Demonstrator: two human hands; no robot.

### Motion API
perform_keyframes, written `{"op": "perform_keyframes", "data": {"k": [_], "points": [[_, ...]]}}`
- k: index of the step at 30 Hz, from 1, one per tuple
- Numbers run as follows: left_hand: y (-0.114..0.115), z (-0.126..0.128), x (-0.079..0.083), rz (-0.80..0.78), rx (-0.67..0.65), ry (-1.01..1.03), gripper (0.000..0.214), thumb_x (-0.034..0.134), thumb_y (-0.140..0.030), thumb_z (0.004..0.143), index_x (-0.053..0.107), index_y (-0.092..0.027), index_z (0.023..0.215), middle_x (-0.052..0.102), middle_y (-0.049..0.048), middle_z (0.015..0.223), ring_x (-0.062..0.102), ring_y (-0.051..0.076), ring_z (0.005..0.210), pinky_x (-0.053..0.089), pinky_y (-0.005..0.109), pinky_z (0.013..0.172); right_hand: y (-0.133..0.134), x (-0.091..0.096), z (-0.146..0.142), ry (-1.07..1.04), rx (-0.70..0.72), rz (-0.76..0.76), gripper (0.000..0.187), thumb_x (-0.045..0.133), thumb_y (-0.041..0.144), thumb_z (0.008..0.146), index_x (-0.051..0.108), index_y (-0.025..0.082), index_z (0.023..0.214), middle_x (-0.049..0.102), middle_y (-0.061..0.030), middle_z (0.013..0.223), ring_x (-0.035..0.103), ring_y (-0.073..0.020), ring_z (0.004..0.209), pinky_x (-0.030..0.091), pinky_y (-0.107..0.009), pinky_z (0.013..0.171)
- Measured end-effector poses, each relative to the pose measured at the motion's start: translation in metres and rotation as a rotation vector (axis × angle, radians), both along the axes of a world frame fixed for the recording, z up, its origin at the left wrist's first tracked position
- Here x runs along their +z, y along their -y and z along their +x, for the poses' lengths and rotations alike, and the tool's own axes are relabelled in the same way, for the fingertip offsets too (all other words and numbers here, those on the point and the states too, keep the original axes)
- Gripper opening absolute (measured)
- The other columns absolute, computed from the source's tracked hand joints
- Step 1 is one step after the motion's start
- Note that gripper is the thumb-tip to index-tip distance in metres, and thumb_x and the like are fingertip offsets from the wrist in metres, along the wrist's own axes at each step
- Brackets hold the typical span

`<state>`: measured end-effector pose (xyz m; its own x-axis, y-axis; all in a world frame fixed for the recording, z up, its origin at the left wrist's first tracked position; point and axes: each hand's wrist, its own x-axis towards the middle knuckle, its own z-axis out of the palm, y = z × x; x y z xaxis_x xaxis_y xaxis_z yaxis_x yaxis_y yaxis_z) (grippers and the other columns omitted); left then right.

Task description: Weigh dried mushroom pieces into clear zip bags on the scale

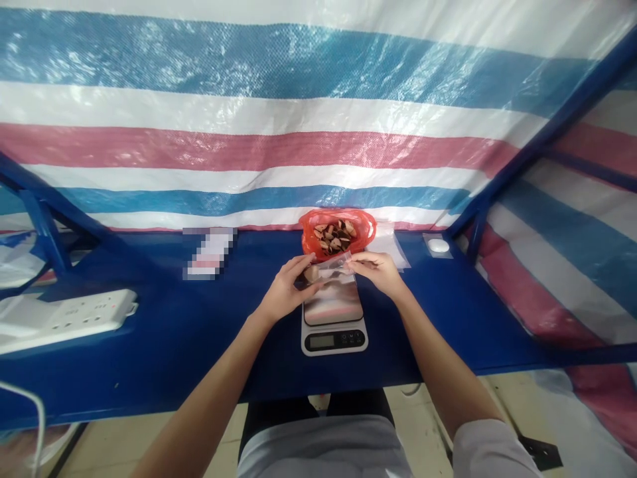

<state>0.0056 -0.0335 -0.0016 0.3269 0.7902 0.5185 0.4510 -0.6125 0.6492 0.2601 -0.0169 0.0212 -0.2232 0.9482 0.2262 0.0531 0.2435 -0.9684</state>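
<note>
Both my hands hold a small clear plastic bag (334, 268) just above a digital kitchen scale (334, 318) on the blue table (199, 332). My left hand (287, 289) pinches the bag's left side, with a tan piece by its fingertips. My right hand (379, 271) grips the bag's right edge, fingers closed. Behind the bag sits an open red plastic bag (338, 232) filled with brown and tan pieces.
A white power strip (64, 318) lies at the left of the table. A stack of clear bags (395, 249) and a small white round object (438, 245) lie at the right back. A striped tarp hangs behind. Blue frame posts stand at both sides.
</note>
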Motion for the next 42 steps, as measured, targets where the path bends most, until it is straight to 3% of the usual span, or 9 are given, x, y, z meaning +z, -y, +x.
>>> {"op": "perform_keyframes", "data": {"k": [8, 15, 27, 36, 42], "points": [[0.016, -0.011, -0.011, 0.017, 0.076, -0.161, 0.056, 0.059, -0.049, 0.093, 0.057, -0.019, 0.14, 0.062, 0.0147, 0.14, 0.053, 0.031, 0.135, 0.031, 0.058, 0.12, 0.015, -0.018, 0.017, -0.001, -0.069, -0.089, 0.037, 0.082, 0.053, 0.066, 0.077, 0.02, 0.083, 0.078, -0.0062, 0.084, 0.075, -0.0245, 0.083, 0.06, -0.041, 0.086], [0.013, -0.003, -0.004, 0.007, -0.033, -0.253, 0.06, 0.056, -0.049, 0.095, 0.051, -0.018, 0.146, 0.054, 0.0151, 0.149, 0.048, 0.029, 0.141, 0.027, 0.056, 0.122, 0.017, -0.02, 0.014, 0.01, -0.138, -0.121, 0.042, 0.077, 0.058, 0.071, 0.075, 0.017, 0.08, 0.076, -0.0066, 0.078, 0.069, -0.0201, 0.069, 0.06, -0.035, 0.068], [0.013, -0.006, 0.0, -0.05, -0.084, -0.139, 0.062, 0.059, -0.05, 0.092, 0.05, -0.02, 0.147, 0.05, 0.0142, 0.152, 0.041, 0.03, 0.145, 0.032, 0.052, 0.121, 0.027, -0.021, 0.02, 0.019, -0.082, -0.182, 0.045, 0.077, 0.061, 0.07, 0.077, 0.017, 0.082, 0.077, -0.0068, 0.083, 0.072, -0.0233, 0.082, 0.061, -0.034, 0.068], [0.011, -0.021, -0.014, -0.038, 0.098, -0.061, 0.056, 0.046, -0.055, 0.098, 0.058, -0.019, 0.139, 0.059, 0.014, 0.143, 0.048, 0.03, 0.14, 0.034, 0.054, 0.119, 0.026, -0.03, 0.033, 0.052, -0.21, -0.108, 0.049, 0.072, 0.066, 0.073, 0.077, 0.018, 0.081, 0.077, -0.0078, 0.086, 0.072, -0.0233, 0.087, 0.062, -0.033, 0.07], [0.01, -0.038, -0.022, -0.014, 0.215, -0.134, 0.056, 0.042, -0.056, 0.098, 0.06, -0.019, 0.136, 0.062, 0.0141, 0.14, 0.051, 0.029, 0.138, 0.035, 0.056, 0.118, 0.033, -0.036, 0.048, 0.225, -0.325, 0.015, 0.044, 0.065, 0.062, 0.082, 0.077, 0.02, 0.086, 0.078, -0.0075, 0.093, 0.073, -0.0265, 0.092, 0.062, -0.039, 0.078]]}}
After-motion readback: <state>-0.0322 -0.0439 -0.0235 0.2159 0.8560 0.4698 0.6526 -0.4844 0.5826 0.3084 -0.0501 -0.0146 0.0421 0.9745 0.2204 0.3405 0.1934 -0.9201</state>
